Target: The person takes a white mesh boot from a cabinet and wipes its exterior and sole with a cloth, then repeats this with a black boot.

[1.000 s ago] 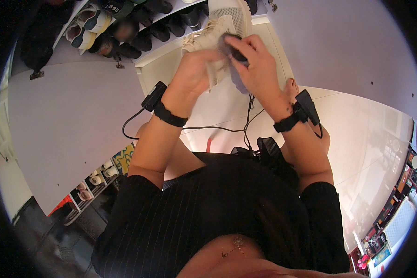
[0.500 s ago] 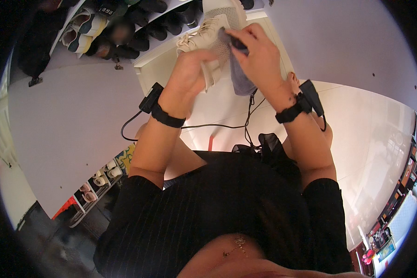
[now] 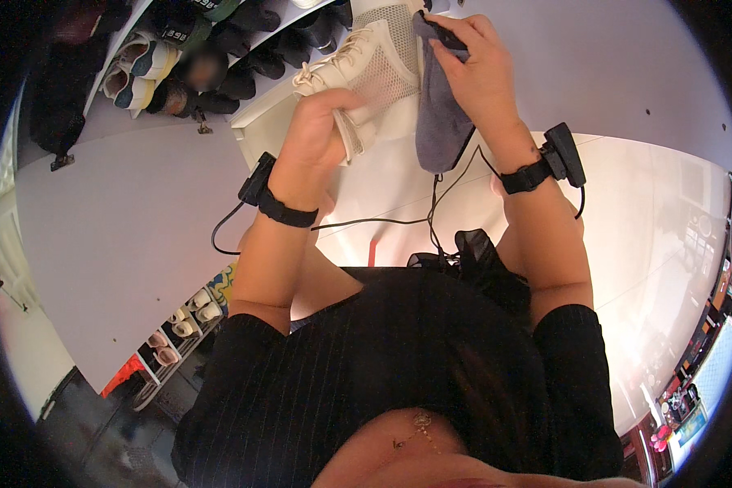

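Boot, cream with laces and mesh panels, is held near the top edge of the view, around the middle. The left hand is curled around its open top, fingers partly hidden. Just right of the boot, a grey cloth dangles from the right hand, whose thumb and fingertips are pinched together on its upper end; whether the cloth touches the mesh I cannot tell. To work well, the left grip should probably be firm and the cloth bunched shorter, since that loose tail could drag and the mesh may snag. Around them, from the left, are dark tiles, a pale grey door, a small rack with light shoes, rows of dark shoes, then glossy white floor beneath a pale panel at the right.
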A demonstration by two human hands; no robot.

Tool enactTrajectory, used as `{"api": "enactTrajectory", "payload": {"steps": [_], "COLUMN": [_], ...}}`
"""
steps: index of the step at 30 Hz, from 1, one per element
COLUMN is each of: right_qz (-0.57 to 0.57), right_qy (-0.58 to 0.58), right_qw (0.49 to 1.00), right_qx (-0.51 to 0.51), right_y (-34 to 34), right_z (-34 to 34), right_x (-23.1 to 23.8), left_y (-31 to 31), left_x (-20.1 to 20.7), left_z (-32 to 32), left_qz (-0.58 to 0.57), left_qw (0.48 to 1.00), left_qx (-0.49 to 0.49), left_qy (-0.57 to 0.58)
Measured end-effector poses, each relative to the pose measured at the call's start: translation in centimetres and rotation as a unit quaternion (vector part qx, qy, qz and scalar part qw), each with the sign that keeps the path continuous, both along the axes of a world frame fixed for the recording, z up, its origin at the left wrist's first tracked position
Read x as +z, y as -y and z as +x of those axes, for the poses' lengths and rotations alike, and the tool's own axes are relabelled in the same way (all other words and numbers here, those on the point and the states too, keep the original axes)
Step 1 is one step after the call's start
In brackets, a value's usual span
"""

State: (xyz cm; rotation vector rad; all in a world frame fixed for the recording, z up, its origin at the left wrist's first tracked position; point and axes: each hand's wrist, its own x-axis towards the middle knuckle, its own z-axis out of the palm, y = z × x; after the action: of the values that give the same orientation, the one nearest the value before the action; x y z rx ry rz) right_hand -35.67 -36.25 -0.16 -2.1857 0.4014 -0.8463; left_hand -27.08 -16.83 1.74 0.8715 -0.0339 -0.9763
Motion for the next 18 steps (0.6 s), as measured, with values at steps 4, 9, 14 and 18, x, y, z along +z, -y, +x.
{"api": "enactTrajectory", "payload": {"steps": [4,9,14,18], "right_qz": [-0.028,0.029,0.062,0.032], "right_qy": [-0.040,-0.086,-0.076,-0.068], "right_qw": [0.999,0.993,0.994,0.995], "right_qx": [0.006,0.076,0.050,0.063], "right_y": [-0.2,-2.4,-3.6,-6.0], "right_z": [-0.5,-1.4,-1.7,-2.3], "right_x": [-1.8,-2.0,-1.3,-1.7], "left_y": [0.1,-0.8,-0.4,-0.2], "left_x": [0.2,-1.2,-0.8,-1.9], "left_z": [-0.1,1.6,1.8,2.2], "left_qz": [0.036,0.027,-0.002,-0.057], "left_qw": [0.999,0.999,0.997,0.995], "left_qx": [0.001,0.035,0.055,0.056], "left_qy": [0.023,-0.013,-0.045,-0.065]}}
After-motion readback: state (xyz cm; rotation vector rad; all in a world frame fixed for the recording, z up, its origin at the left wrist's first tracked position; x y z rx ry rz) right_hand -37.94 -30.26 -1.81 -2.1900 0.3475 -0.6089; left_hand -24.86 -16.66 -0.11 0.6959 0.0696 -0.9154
